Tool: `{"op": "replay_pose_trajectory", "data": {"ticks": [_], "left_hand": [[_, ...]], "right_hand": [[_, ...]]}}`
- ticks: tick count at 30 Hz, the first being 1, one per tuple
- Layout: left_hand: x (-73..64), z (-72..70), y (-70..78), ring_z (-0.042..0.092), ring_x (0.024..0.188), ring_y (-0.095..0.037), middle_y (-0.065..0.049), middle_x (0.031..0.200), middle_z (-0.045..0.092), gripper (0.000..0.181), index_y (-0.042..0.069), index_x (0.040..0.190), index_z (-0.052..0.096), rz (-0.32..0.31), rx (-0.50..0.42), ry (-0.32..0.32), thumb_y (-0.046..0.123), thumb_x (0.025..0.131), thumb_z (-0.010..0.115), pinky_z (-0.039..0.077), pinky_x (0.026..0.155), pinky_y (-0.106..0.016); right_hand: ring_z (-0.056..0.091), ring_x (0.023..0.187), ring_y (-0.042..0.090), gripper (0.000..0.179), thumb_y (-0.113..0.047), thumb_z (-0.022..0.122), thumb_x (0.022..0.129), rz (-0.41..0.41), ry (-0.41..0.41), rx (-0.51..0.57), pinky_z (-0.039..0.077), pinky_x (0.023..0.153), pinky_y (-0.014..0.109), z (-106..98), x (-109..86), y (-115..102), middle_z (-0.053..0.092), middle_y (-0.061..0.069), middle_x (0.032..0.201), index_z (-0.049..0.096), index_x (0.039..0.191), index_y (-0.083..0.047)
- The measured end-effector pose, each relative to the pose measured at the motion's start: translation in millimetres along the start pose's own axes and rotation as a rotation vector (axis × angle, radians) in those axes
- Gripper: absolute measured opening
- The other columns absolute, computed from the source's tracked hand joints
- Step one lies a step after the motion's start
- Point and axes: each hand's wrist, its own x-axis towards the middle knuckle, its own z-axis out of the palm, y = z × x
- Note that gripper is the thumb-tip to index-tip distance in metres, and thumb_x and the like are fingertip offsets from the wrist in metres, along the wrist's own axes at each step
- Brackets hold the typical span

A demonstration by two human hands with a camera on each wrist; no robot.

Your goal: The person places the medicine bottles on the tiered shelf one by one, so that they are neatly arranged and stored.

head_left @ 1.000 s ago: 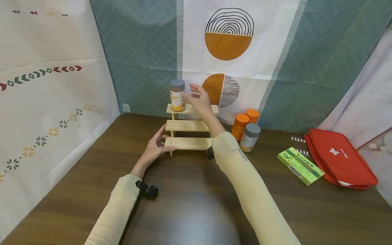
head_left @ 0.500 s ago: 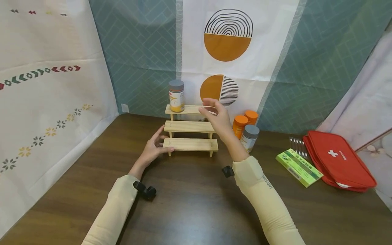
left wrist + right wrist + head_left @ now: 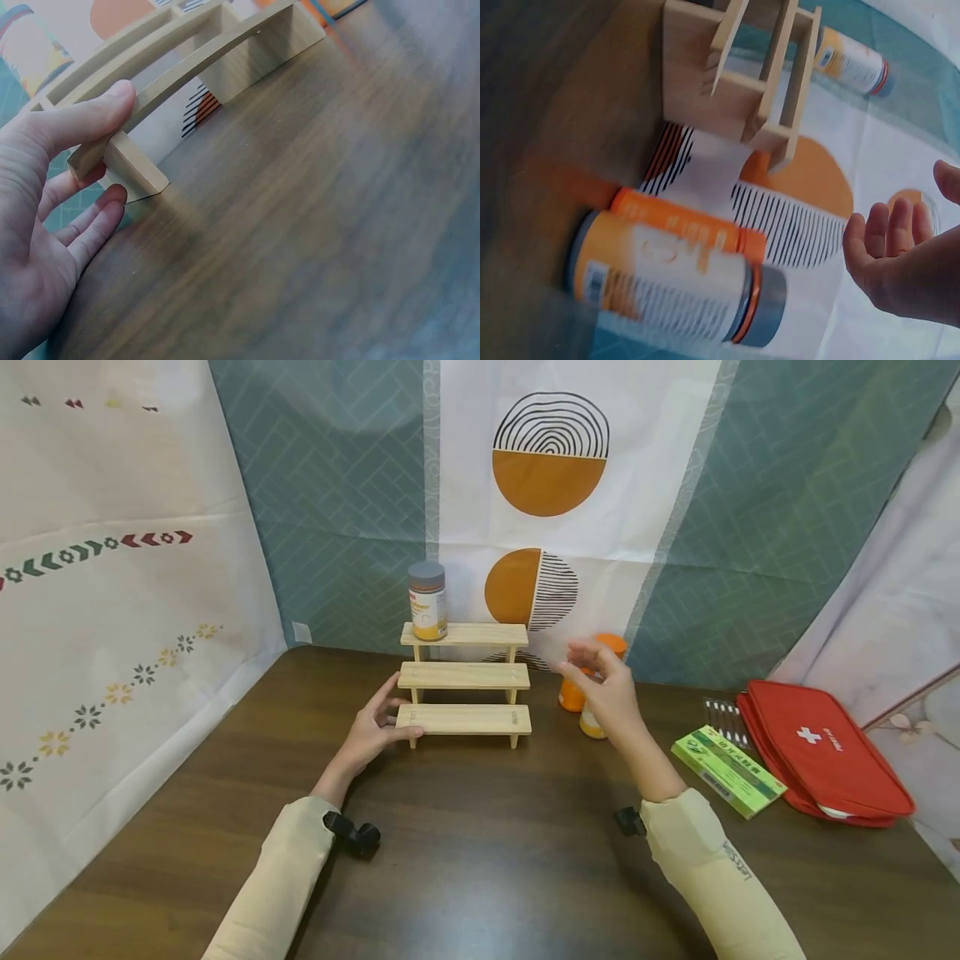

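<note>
A three-tier wooden display stand (image 3: 465, 675) stands at the back of the table. My left hand (image 3: 365, 737) grips the left end of its lowest step, thumb (image 3: 105, 112) on top and fingers beneath. On the top step's left end sits a grey-capped supplement bottle (image 3: 428, 612) with a white and yellow label. My right hand (image 3: 611, 697) is in the air, holding nothing, its fingers loosely bent. In the head view it overlaps two orange bottles (image 3: 571, 693) and a second grey-capped bottle (image 3: 591, 725), whose cap it hides; the right wrist view shows that second bottle (image 3: 679, 277) fully.
Further right on the brown wooden table (image 3: 465, 852) lie a green and yellow box (image 3: 727, 770), a clear pack of swabs (image 3: 726, 722) and a red first-aid pouch (image 3: 832, 752). Patterned cloth (image 3: 337, 510) hangs behind the stand.
My right hand has moved away from the bottle on the top step, rightward and down to the other bottles. My left hand keeps its grip on the stand.
</note>
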Motion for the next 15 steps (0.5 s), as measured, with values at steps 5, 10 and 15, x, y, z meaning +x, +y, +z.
{"op": "replay_pose_trajectory", "data": {"ticks": [5, 10, 15], "left_hand": [[-0.9, 0.1, -0.4, 0.065, 0.085, -0.010, -0.022, 0.132, 0.054, 0.096, 0.033, 0.156, 0.019, -0.001, 0.003, -0.004, 0.006, 0.084, 0.076, 0.049, 0.071, -0.024], [-1.6, 0.5, -0.9, 0.065, 0.085, -0.008, -0.023, 0.131, 0.054, 0.097, 0.030, 0.157, 0.017, -0.003, -0.003, 0.000, 0.005, 0.084, 0.075, 0.050, 0.070, -0.024], [-1.8, 0.5, -1.2, 0.065, 0.085, -0.007, -0.021, 0.128, 0.055, 0.098, 0.026, 0.158, 0.015, 0.000, -0.002, 0.010, 0.005, 0.084, 0.075, 0.050, 0.071, -0.023]], "right_hand": [[0.055, 0.098, -0.001, 0.037, -0.011, 0.067, 0.092, 0.028, 0.076, 0.034, 0.044, 0.092, 0.016, -13, -3.4, 12, 0.063, 0.002, 0.111, 0.058, 0.126, 0.001], [0.056, 0.097, 0.002, 0.038, -0.008, 0.068, 0.091, 0.037, 0.148, 0.056, 0.045, 0.084, 0.011, -22, -3.9, 21, 0.060, -0.020, 0.095, 0.057, 0.125, 0.003], [0.054, 0.110, 0.014, 0.039, -0.012, 0.068, 0.091, 0.036, 0.202, 0.034, 0.041, 0.096, 0.022, -31, 0.3, 24, 0.060, -0.014, 0.104, 0.057, 0.126, 0.002]]}}
